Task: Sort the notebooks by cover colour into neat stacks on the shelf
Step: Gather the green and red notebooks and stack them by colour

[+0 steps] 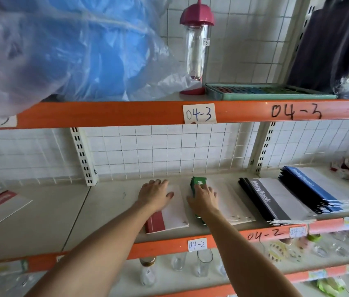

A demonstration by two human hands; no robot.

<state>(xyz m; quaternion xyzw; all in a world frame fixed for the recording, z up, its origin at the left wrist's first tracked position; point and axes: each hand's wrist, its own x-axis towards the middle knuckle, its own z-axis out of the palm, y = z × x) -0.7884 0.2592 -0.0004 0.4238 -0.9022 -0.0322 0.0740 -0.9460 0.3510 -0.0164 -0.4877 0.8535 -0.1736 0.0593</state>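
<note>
With four colour stacks laid along the shelf (109,202), the left hand (155,192) lay flat and open on the red notebooks (166,213) while the right hand (203,197), fingers spread, pressed the green notebooks (198,183), apparently squaring edges, with the loosely fanned blue notebooks (310,187) probably needing tidying next.

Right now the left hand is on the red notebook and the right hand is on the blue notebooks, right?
Not quite. In the head view the right hand rests on the green-spined notebook stack, not the blue one. The left hand is on the red-spined notebook.
</note>
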